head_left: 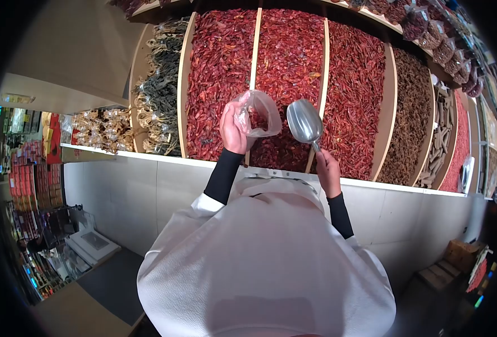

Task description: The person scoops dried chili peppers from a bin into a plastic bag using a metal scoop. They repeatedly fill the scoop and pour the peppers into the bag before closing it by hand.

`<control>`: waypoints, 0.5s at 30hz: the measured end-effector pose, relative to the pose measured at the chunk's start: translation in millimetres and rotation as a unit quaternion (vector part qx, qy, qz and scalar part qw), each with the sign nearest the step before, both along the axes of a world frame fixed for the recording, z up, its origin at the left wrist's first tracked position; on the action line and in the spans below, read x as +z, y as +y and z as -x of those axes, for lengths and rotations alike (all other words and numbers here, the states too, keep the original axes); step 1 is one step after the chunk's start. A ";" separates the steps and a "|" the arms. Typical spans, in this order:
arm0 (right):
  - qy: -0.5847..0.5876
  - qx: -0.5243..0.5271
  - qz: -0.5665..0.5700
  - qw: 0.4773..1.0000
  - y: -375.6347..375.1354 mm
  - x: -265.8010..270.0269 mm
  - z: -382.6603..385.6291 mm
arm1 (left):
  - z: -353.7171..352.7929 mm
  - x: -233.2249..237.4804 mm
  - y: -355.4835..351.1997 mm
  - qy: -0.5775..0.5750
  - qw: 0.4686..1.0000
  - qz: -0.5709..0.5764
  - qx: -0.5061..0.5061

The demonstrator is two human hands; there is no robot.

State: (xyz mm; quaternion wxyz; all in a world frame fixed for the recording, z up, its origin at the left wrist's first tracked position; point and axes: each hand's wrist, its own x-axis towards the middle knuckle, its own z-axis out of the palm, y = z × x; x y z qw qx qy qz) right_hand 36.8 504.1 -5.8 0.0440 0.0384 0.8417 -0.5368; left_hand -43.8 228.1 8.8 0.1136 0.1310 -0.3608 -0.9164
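My left hand (233,128) holds a clear plastic bag (259,114) open above the bins of dried red chillies (287,62). My right hand (327,168) grips the handle of a metal scoop (304,121), whose empty bowl is raised just right of the bag's mouth. Both hands hover over the middle chilli compartments, which wooden dividers (254,56) separate. Black sleeves and a white garment cover my arms and body.
Left bin holds dark dried strips (161,90); right bins hold brown spices (411,112) and sticks (440,140). Bagged goods (99,129) sit on the left shelf. A scale (94,242) stands on a counter lower left. Boxes (461,255) lie lower right.
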 end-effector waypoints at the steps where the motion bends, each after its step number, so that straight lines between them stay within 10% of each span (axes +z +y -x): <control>1: 0.001 -0.001 0.000 1.000 2.4 -21.0 -3.1 | 0.6 1.0 -0.9 -0.009 1.000 0.007 0.016; 7: -0.199 -0.072 0.220 0.952 -14.1 -45.6 -16.4 | -3.6 6.3 6.3 -0.017 1.000 0.023 0.011; 15: -0.067 -0.090 0.183 0.977 -63.2 -112.5 36.4 | -11.7 -16.6 7.8 -0.029 0.998 0.020 -0.055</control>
